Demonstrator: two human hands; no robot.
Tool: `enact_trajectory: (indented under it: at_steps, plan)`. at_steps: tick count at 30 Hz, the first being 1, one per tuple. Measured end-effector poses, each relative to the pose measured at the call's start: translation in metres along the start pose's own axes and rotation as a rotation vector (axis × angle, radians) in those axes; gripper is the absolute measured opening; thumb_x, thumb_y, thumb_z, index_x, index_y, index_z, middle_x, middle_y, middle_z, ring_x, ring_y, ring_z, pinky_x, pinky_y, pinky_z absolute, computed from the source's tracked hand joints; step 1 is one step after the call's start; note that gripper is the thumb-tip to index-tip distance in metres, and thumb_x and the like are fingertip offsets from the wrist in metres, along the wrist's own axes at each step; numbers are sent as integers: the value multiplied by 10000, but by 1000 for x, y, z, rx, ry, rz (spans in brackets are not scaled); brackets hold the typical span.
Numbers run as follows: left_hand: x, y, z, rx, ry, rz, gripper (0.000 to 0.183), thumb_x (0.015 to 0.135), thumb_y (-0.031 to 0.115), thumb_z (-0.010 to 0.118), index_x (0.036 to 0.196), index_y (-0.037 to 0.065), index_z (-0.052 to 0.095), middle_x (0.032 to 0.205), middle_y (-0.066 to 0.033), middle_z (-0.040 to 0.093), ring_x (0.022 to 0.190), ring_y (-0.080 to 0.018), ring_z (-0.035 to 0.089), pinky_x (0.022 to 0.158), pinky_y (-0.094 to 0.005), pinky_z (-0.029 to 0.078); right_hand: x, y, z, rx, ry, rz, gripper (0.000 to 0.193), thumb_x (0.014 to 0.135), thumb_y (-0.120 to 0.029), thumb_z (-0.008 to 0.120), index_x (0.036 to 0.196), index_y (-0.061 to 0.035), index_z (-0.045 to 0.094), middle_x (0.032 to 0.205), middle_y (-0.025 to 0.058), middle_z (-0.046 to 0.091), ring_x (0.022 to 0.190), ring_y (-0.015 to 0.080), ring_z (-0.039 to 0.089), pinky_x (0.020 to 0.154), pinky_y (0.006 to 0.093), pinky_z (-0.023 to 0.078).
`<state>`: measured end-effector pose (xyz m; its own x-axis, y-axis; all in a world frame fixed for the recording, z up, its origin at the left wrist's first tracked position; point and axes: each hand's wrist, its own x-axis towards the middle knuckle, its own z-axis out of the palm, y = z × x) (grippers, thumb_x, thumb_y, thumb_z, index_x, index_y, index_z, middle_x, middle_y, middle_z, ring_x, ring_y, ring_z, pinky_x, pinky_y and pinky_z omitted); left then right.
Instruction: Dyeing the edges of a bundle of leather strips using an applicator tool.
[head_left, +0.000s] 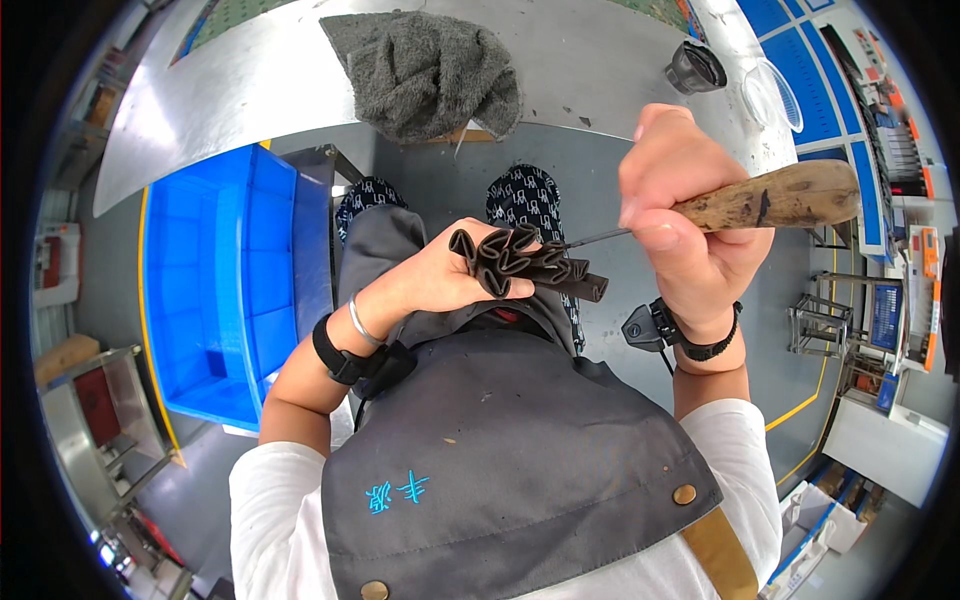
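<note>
Above my lap, my left hand (438,272) is closed around a dark brown, pleated piece (515,265), whose wavy folded edges face up. My right hand (690,185) grips a worn wooden-handled tool (795,194); its handle points to the right. From that hand a thin metal shaft (602,237) reaches left to the pleats. The shaft's end is lost among the folds, so I cannot tell if it is inside or only touching. Whether the tool is an awl or a narrow blade does not show.
A steel table (270,75) spans the far side, with a crumpled grey towel (430,75) at its near edge. On its right stand a black cup-shaped part (696,68) and a clear plastic container (772,97). A large blue bin (215,290) sits left, beside my leg.
</note>
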<state>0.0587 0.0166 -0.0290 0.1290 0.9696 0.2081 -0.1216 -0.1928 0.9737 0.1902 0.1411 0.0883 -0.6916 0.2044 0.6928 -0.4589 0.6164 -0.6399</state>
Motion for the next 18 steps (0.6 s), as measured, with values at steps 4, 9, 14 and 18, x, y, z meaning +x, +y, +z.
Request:
enact_trajectory:
  at_steps: [4,9,14,18]
  plan:
    - [0,-4,0,-42,-20,-43,202,721,105,671,849,-31,594,606,31,470,580,-52,374,513,-224,338,-2,-3,-5,98,81,36,115,673,-25,664,703,-15,553,671,50,524,616,155,479,528,257,357]
    - [0,-2,1,-5,-2,-13,211,718,108,670,861,-29,597,607,26,477,578,-56,379,516,-220,341,-4,2,0,195,128,-22,111,675,-18,660,714,-6,557,681,58,532,625,158,474,536,257,368]
    - [2,2,1,-17,19,41,213,720,108,665,870,-26,597,602,26,474,576,-57,378,514,-223,341,-6,4,5,189,94,-21,113,674,-22,664,717,-3,561,691,63,542,644,163,479,541,259,375]
    - [2,0,-1,46,3,-1,196,720,100,660,854,-26,591,606,22,484,574,-61,377,515,-230,345,-8,9,-3,135,57,-41,122,683,-49,665,725,-5,559,708,69,544,646,162,478,554,257,373]
